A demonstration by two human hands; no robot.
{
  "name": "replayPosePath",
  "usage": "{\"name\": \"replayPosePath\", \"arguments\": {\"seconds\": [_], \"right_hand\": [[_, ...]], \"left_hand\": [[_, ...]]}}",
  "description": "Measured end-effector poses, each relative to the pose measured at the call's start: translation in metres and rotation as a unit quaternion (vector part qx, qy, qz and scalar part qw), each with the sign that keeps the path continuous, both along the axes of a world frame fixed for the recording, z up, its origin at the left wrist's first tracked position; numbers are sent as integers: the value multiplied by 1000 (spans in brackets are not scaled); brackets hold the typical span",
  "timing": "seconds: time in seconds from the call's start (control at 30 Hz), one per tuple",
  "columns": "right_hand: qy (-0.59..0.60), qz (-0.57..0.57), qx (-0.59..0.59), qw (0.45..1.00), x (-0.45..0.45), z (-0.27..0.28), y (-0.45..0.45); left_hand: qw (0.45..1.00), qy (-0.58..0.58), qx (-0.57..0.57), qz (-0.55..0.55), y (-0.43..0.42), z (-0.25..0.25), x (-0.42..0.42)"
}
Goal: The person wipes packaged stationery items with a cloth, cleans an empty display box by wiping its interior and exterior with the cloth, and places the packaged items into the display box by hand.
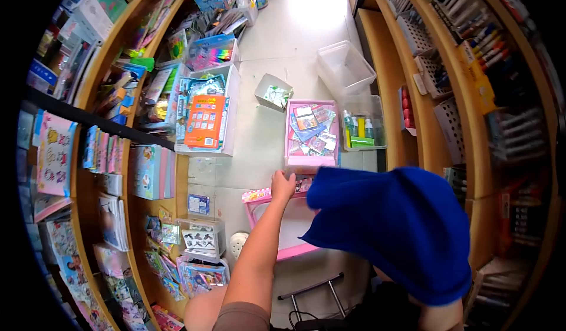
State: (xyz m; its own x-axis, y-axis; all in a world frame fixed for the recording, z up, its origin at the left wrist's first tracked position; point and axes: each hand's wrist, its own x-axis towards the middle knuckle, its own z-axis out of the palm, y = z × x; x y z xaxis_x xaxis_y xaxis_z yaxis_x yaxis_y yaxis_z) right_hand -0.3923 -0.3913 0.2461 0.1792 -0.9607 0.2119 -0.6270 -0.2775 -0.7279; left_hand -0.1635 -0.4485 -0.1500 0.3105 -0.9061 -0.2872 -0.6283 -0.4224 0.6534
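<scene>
My left hand [283, 184] is closed at the far edge of a pink-framed white board [287, 252] with a patterned pink strip. Its fingers curl over that edge, and their tips are partly hidden. A large blue cloth [395, 225] drapes over my right forearm and covers my right hand completely, so its fingers do not show. The cloth also overlaps the right part of the board. Just beyond my left hand sits a pink bin [312, 161] holding small packaged items.
Shelves of books and stationery line both sides. On the floor are a clear empty bin [345, 65], a clear bin with bottles [365, 147], a small open box [272, 98] and a white bin with an orange book [206, 121]. Metal stool legs [312, 287] stand near me.
</scene>
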Motion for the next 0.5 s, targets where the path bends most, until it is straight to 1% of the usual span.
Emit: {"name": "replayPosePath", "arguments": {"seconds": [0.03, 0.13, 0.23, 0.33, 0.43, 0.5], "right_hand": [[15, 4, 16, 1000, 2, -4, -7], [58, 19, 59, 996, 7, -15, -26], [86, 29, 92, 992, 11, -25, -42], [103, 33, 114, 988, 13, -32, -51], [114, 33, 130, 984, 12, -35, -54], [118, 31, 135, 983, 11, -34, -54]], "left_hand": [[1000, -14, -22, 9, -12, -11, -2], [998, -24, -20, 58, -48, -37, -6], [995, 31, 50, 83, -73, -58, -3], [989, 75, 91, 83, -88, -67, 0], [992, 40, 108, 46, -95, -64, -1], [990, 78, 112, 35, -97, -66, 0]]}}
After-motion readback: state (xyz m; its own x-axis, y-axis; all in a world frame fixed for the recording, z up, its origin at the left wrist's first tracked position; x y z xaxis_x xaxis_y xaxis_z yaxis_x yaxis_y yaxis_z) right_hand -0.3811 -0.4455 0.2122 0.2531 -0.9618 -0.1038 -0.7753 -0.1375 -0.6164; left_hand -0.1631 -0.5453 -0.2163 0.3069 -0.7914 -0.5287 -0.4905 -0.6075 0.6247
